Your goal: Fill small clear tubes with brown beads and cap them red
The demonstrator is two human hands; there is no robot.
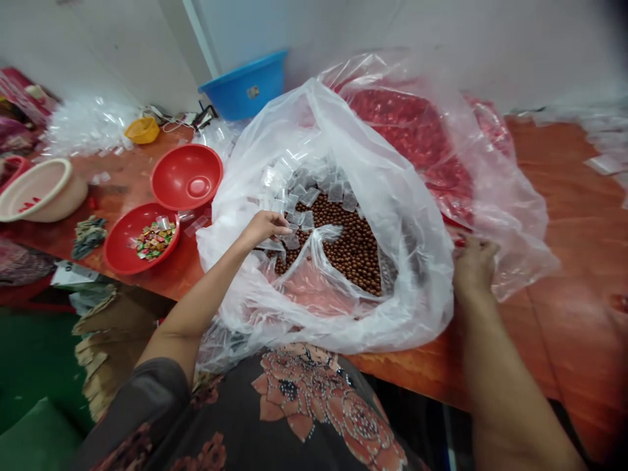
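Note:
A large translucent white plastic bag (422, 294) lies wide open in front of me. In it are many small round brown balls (350, 261) with small clear plastic sachets (309, 196) on top. My left hand (265, 227) is inside the bag's mouth, its fingers pinched together at a small clear sachet (291, 241). To the right of the bag, my right hand (475, 263) is closed beside a second clear bag (524, 229) filled with red pieces (407, 131). A spot of red shows at its fingertips; what they hold is unclear.
On the left of the orange-red table (559, 327) sit a red bowl (186, 176), a red dish (120, 245) with colourful small pieces, and a cream basin (69, 190). A blue tub (245, 85) stands by the wall. More clear sachets (93, 124) are piled at back left.

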